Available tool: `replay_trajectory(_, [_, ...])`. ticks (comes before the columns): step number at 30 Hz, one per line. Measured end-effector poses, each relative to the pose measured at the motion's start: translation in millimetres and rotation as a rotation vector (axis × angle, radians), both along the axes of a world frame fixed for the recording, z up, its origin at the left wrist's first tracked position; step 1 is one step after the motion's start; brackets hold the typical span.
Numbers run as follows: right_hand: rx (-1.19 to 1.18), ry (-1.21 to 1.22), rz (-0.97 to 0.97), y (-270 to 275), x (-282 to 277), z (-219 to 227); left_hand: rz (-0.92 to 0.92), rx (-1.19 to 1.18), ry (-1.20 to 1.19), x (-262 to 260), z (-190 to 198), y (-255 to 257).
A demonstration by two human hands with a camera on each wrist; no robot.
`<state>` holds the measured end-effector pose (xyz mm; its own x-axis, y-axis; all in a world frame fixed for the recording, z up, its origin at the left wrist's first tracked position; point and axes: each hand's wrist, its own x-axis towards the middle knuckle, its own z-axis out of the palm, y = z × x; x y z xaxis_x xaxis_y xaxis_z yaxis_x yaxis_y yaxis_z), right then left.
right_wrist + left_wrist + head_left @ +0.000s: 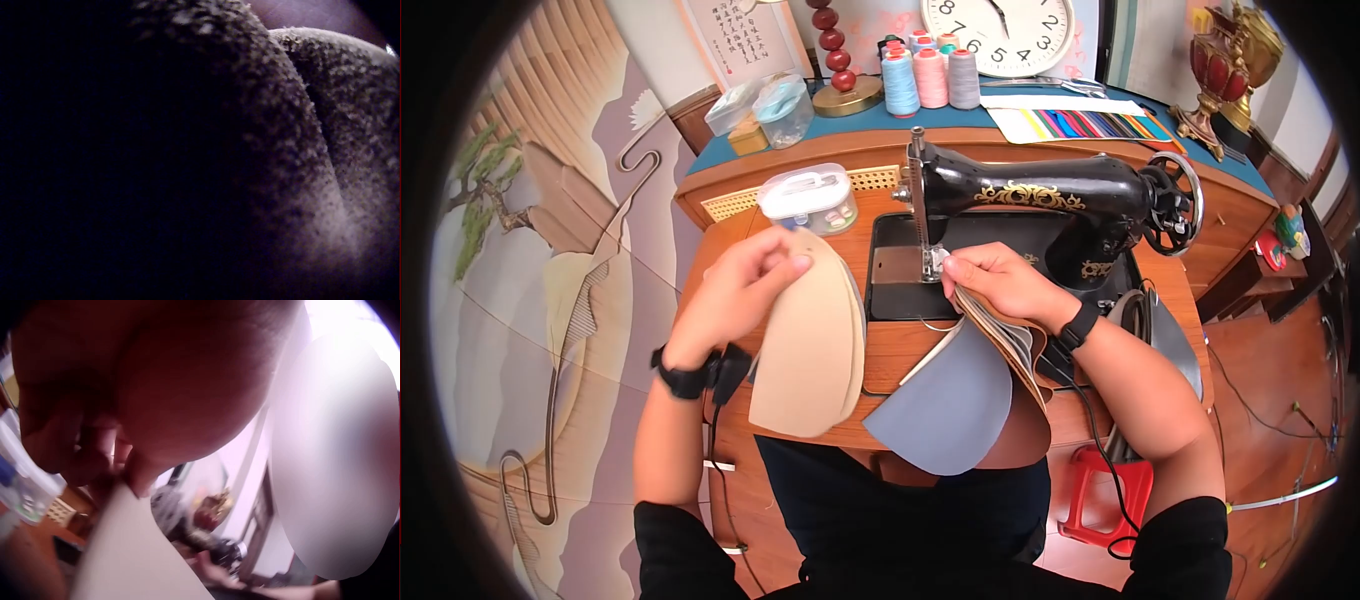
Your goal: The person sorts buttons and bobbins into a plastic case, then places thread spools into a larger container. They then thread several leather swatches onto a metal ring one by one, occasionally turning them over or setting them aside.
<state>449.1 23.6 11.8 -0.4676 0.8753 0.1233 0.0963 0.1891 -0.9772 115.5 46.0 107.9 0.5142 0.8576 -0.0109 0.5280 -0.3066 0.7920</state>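
Left hand (745,290): thumb and fingertips pinch the beige pieces near their narrow top; the left wrist view shows the other fingers curled, not spread.
Beige pieces (805,350): at least two overlapping layers, hanging from the left hand in front of the wooden table (888,352). They look light and fairly flat, likely bendy but firm enough to keep their shape; the narrow end seems a good hold, with a second pinch on the side edge if they fan apart.
Blue-grey piece (950,400): hangs fanned out below the right hand, rounded edge down. Probably thin and supple, not fragile; best taken by its rim.
Right hand (1010,285): thumb and forefinger pinch the gathered top of the mixed stack (1003,335), close to the sewing machine (1040,185); how the remaining fingers lie I cannot tell.
Mixed stack: many loose layers, so likely heavier and apt to slide; a pinch through every layer should serve. The right wrist view shows a dark, fuzzy surface, perhaps a grippy backing.
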Motion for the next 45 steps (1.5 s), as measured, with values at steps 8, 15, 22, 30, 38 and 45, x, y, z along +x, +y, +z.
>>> replay_trajectory(8, [-0.009,0.032,0.003,-0.5,1.5,-1.7,-0.003,0.32,0.262,15.2,-49.8,10.0])
replay_trajectory(15, [0.126,0.14,-0.119,-2.4,-2.0,-1.3,-0.229,0.022,0.051,74.0,-66.3,-27.7])
replay_trajectory(22, [0.104,0.207,-0.158,-4.7,-3.1,-0.4,-0.184,-0.275,-0.182,102.3,-71.6,-31.7])
replay_trajectory(30, [0.135,0.18,-0.141,-1.8,-3.2,-2.7,-0.157,-0.461,-0.348,104.0,-62.5,-33.4])
replay_trajectory(38, [0.017,0.213,-0.086,-5.9,-5.6,3.0,0.03,-0.618,-0.384,92.3,-46.5,-24.5])
replay_trajectory(45, [0.017,0.165,-0.073,-6.2,-4.0,5.6,0.027,-0.659,-0.503,75.3,-45.8,-14.7])
